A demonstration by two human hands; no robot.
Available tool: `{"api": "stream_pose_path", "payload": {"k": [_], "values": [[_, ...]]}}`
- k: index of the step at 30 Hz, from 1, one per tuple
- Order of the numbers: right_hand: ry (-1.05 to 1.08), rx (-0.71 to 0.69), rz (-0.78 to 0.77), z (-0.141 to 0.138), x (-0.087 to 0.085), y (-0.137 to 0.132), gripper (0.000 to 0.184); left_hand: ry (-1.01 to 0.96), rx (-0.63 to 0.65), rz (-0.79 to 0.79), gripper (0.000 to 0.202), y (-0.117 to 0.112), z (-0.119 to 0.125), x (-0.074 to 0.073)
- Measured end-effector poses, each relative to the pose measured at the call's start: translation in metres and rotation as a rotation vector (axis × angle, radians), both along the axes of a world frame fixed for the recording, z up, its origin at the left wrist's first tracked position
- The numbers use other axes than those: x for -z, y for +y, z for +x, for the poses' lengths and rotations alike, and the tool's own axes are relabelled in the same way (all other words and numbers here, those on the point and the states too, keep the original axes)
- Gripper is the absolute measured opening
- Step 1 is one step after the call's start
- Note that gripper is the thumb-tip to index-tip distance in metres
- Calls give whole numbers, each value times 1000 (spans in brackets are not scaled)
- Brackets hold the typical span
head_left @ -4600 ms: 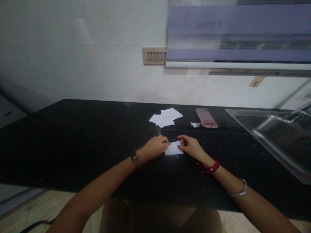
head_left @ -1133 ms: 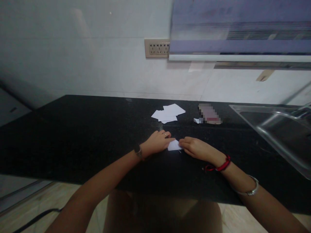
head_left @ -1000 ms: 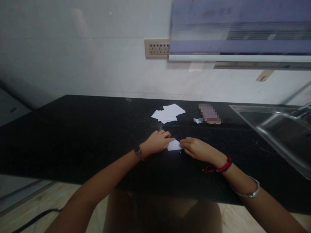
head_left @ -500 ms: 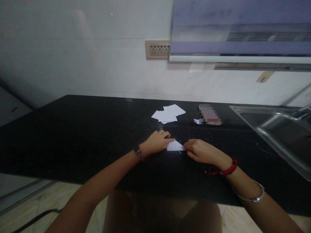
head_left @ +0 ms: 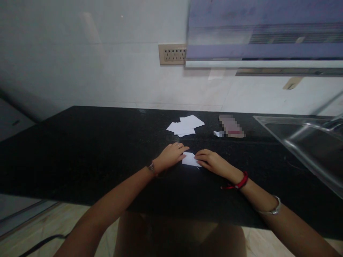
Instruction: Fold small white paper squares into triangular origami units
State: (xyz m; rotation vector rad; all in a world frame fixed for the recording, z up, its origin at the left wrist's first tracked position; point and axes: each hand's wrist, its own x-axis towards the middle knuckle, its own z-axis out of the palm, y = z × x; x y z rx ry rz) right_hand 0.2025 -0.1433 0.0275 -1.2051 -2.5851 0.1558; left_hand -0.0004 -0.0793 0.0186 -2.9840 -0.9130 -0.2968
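Note:
A small folded white paper (head_left: 189, 159) lies on the black countertop (head_left: 80, 150) in front of me. My left hand (head_left: 171, 156) rests on its left edge with the fingers curled down onto it. My right hand (head_left: 211, 161) presses its fingertips on the paper's right side, fingers held together. Both hands pin the paper flat to the counter. A watch sits on my left wrist, a red band and a metal bangle on my right arm.
A loose pile of white paper pieces (head_left: 184, 126) lies farther back. Right of it are a small white scrap (head_left: 216, 133) and a blurred flat object (head_left: 230, 126). A steel sink (head_left: 308, 142) fills the right side. A wall socket (head_left: 172, 54) is on the tiled wall.
The paper showed a pointed, triangular fold half a second ago; it now looks like a small rectangle. My right hand has slid left over it. My left hand has barely moved.

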Motion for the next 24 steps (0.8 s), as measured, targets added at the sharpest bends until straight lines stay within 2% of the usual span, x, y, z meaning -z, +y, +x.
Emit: {"api": "stream_pose_path", "payload": {"k": [7, 12, 14, 17, 19, 22, 24], "values": [[26, 3, -23, -1, -1, 1, 25, -223, -167, -175, 35, -4, 3, 6], [35, -7, -14, -3, -1, 1, 26, -337, -230, -322, 20, -8, 6, 7], [31, -20, -10, -4, -2, 1, 26, -345, -252, -342, 18, -10, 8, 7], [26, -40, -33, -6, -4, 1, 25, -340, -280, -293, 23, -12, 11, 8], [24, -42, -51, -6, -5, 2, 24, -343, -259, -231, 21, -13, 13, 9], [16, -50, -62, -5, -5, 3, 23, -314, -143, -164, 10, -12, 14, 10], [15, -48, -66, -4, -4, 4, 23, -287, -63, -148, 14, -12, 13, 10]]}}
